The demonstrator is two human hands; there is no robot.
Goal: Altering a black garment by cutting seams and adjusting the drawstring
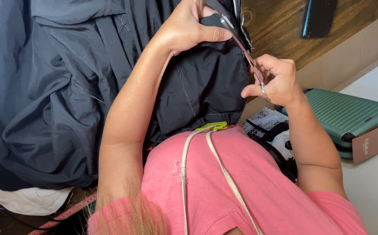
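Dark navy garment (202, 82) is held up in front of the person's chest, the bulk of it draped off to the left over the wooden tabletop (280, 30).

Handling, my read: thin woven cloth, light, fully limp, no stiffness of its own. It creases and sags wherever it isn't held. Probably a bit slick. Not fragile, but the raw edge looks frayed, so pulling there could ravel it. Best grip is a pinch right by the seam or edge being worked, keeping that strip taut; gripping further back just lets the edge flop.

Left hand (184, 28): fingers closed tight on a bunched fold at the top of the garment, thumb pressed across the cloth. The fabric hangs down from that pinch.

Right hand (276, 80): fingers curled shut around the loops of a pair of small metal scissors (250, 61), thumb through one loop. The blades run up and left along the garment's right edge, tips near the left thumb. Can't tell whether the blades are parted or shut, or whether cloth sits between them; the edge is touching or just beside the blade.

So the cloth edge lies between the two hands, stretched from the left pinch downward, with the scissors alongside.

Nearby: green hard-shell suitcase (350, 117) on the right, dark phone (319, 17) on the tabletop, measuring tape (62, 215) at lower left.
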